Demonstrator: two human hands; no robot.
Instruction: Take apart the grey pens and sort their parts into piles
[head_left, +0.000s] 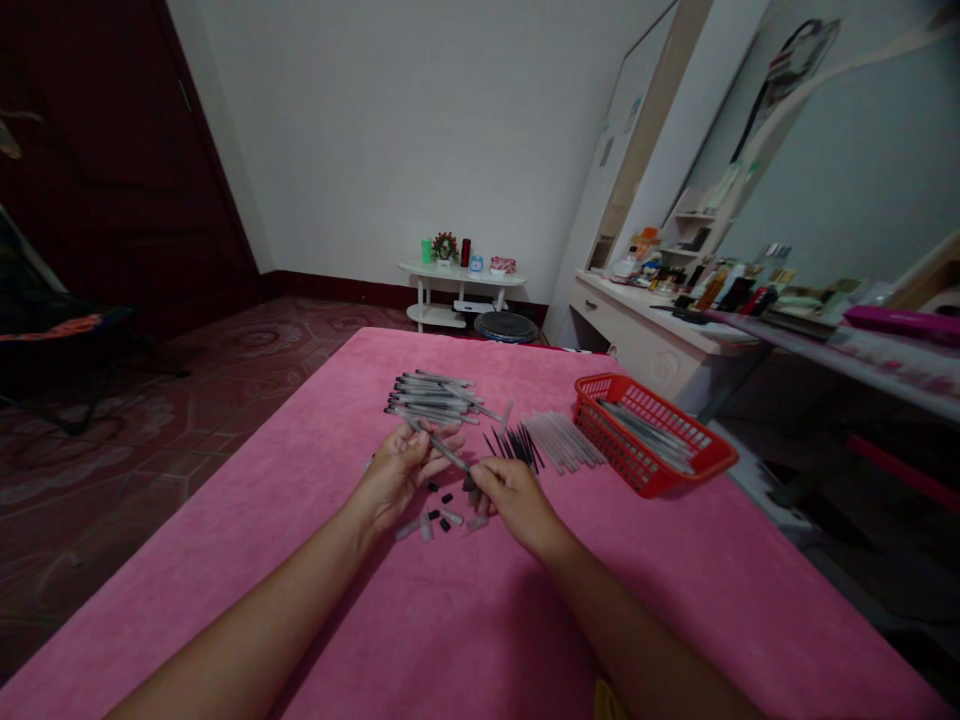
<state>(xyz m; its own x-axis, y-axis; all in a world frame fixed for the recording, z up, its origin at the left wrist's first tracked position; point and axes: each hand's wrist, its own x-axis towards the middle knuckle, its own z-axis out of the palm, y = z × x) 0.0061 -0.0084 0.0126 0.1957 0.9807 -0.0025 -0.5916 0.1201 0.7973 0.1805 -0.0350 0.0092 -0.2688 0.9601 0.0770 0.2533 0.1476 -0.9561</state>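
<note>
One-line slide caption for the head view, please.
Left hand and right hand hold a pen-like tube over a pink cloth, with small loose pieces nearby and a red basket to the right.

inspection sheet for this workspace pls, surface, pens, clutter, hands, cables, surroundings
surface: pink cloth covers the table
job's things: grey pen in hand; pile of similar pens beyond the left hand; slim black rods, apparently refills, beside translucent tubes; red basket at right, with long slim pieces inside
clutter: small black pieces and clear caps scattered near the hands
hands: left hand and right hand both hold the grey pen; right fingers at its nearer end
cables: nothing seen
surroundings: dark red door at left, white side table ahead, cluttered dressing table at right
</note>
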